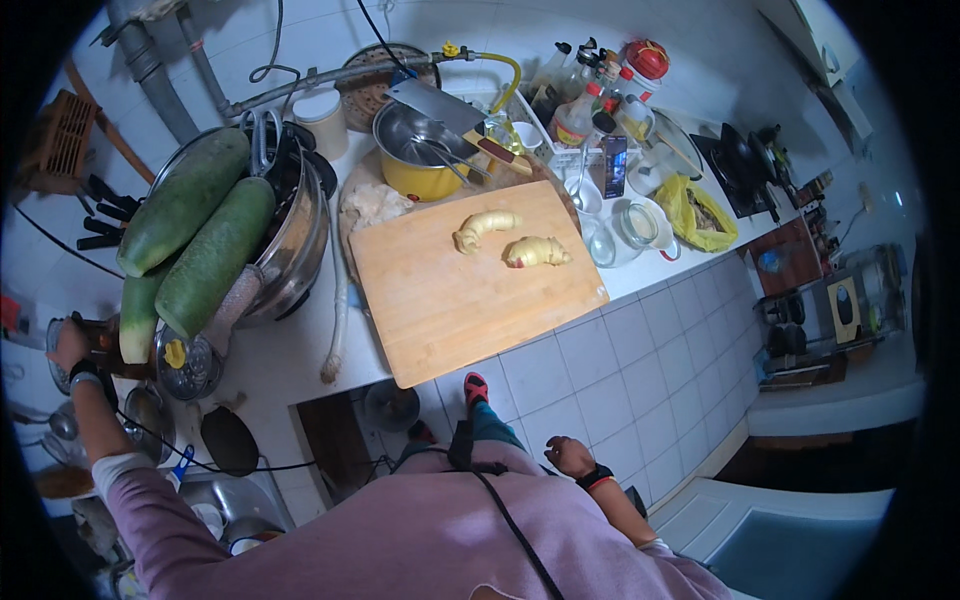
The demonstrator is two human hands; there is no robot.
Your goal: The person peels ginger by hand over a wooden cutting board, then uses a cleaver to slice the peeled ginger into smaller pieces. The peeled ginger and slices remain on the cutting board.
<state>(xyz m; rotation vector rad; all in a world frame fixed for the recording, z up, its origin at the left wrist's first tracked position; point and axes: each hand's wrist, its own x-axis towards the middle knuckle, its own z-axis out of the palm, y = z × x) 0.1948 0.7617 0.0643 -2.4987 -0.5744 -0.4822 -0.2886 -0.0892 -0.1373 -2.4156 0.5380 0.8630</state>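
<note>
My left hand (71,346) reaches to the far left and is at the metallic-looking rim of a brown jar (97,339). Its fingers are partly hidden, so its grip is unclear. My right hand (571,457) hangs low over the tiled floor, fingers loosely curled, with nothing in it. Before me a wooden cutting board (465,292) lies on the counter. Two pieces of ginger rest on it, a curved one (489,226) and a stubbier one (538,253). Behind the board, a cleaver (442,109) lies across a yellow pot (424,176).
Large green winter melons (217,255) lie over a big steel pot (304,247). A long leek-like stalk (339,300) runs beside the board. Sauce bottles (574,112), a phone (615,166), glass jars (637,225) and a yellow bag (697,217) stand right. A sink (240,499) is at lower left.
</note>
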